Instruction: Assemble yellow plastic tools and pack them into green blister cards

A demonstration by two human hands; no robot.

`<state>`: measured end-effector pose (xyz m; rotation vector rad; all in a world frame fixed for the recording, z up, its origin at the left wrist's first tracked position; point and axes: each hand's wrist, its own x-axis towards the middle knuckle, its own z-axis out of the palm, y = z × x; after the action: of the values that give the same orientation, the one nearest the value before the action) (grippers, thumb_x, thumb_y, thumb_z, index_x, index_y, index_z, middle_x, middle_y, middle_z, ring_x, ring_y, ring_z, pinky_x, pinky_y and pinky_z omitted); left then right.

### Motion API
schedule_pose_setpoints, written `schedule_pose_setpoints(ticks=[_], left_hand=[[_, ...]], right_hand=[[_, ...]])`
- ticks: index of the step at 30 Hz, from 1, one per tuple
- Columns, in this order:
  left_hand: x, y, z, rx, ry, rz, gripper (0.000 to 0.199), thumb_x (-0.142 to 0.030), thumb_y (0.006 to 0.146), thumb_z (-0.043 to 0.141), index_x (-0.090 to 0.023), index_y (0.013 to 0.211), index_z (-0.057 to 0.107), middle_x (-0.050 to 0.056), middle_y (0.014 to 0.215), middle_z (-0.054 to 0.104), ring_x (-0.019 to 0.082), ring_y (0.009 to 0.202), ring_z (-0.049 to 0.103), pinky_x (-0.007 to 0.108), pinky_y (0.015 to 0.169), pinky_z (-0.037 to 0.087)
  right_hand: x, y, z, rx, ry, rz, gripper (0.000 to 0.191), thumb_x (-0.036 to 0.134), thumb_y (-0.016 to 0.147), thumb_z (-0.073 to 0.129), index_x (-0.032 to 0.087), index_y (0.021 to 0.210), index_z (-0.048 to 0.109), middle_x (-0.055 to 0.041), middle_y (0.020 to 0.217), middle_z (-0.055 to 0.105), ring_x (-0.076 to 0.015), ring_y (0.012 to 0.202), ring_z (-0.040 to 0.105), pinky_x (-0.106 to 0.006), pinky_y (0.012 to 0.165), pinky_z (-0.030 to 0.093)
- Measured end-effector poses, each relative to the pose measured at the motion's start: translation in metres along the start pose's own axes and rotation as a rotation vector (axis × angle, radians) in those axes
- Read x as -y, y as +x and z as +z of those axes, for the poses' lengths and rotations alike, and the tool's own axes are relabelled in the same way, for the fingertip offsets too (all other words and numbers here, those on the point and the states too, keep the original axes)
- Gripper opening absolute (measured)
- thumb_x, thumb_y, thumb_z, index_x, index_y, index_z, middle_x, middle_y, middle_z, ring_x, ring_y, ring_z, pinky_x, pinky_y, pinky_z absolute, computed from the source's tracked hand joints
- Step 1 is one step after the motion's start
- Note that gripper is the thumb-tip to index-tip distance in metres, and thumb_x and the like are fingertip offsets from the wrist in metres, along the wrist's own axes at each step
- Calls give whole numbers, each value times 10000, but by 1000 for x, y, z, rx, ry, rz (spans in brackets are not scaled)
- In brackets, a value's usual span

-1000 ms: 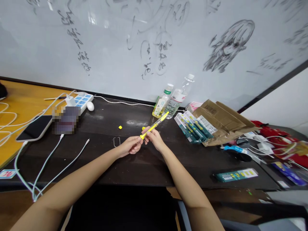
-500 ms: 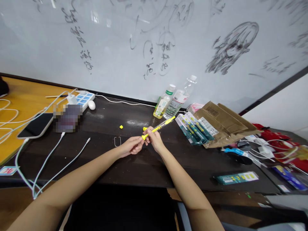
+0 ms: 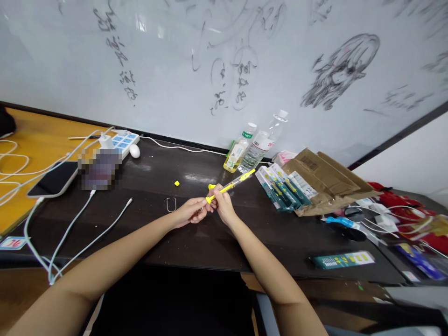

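Note:
Both hands meet over the dark desk, around a slim yellow pen-like stick with a clear barrel [image 3: 231, 185], tilted up to the right. My right hand [image 3: 224, 205] is closed around its lower part. At the stick's near yellow end, my left hand [image 3: 192, 211] has its fingers pinched; a small metallic glint shows there, too small to name. A yellow knob [image 3: 211, 186] shows just behind the right fingers; I cannot tell whether it belongs to the stick. To the left on the desk lie a small yellow piece [image 3: 177, 183] and a bent metal wire loop [image 3: 171, 204].
Behind the hands stand a tea bottle [image 3: 236, 154] and a water bottle [image 3: 257, 149]. Right of them lie green-and-white boxes [image 3: 282, 189] and a brown paper bag [image 3: 325, 179]. Another box [image 3: 345, 259] is near the front edge. Phones [image 3: 54, 179], cables and a power strip [image 3: 126, 141] occupy the left.
The camera view has shifted slightly. Both hands keep their hold on the yellow stick, with barely any movement.

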<state>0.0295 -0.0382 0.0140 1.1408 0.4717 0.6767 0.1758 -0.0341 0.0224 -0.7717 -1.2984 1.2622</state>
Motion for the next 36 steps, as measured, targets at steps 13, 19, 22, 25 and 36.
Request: schedule_pose_setpoints(ticks=[13,19,22,25,36], left_hand=[[1,2,-10,-192,815,189,380,-485,848,484,-140,737,599,-17,552,549,110,531,494,225,569,386],[4,1,-8,-233,905,263,371,-439,915,384,-160,888,626,40,903,670,179,835,602,275,785,420],[7,2,-6,-326,877,210,323,-459,907,395,-174,874,542,31,847,653,186,806,601,282,750,425],[9,1,-5,-357,860,198,268,-461,902,404,-198,881,451,17,822,643,183,775,603,282,724,422],[-9,0,-10,-382,808,336,246,-416,898,402,-189,868,492,-29,704,557,108,650,504,218,639,383]], right_hand=[[-13,9,-11,-15,-219,18,420,578,721,632,176,660,526,46,574,508,-49,411,418,-188,378,346],[-21,7,-9,-27,-178,55,436,616,743,582,188,706,512,69,514,473,-58,372,405,-196,365,352],[-20,6,-6,9,-198,47,426,604,744,592,192,691,499,59,556,482,-60,401,414,-197,373,353],[-16,4,-2,38,-207,40,420,587,755,593,195,671,472,50,592,467,-66,445,418,-202,398,355],[-20,8,-14,57,-135,0,373,589,839,449,216,843,458,44,669,462,-88,523,427,-228,506,386]])
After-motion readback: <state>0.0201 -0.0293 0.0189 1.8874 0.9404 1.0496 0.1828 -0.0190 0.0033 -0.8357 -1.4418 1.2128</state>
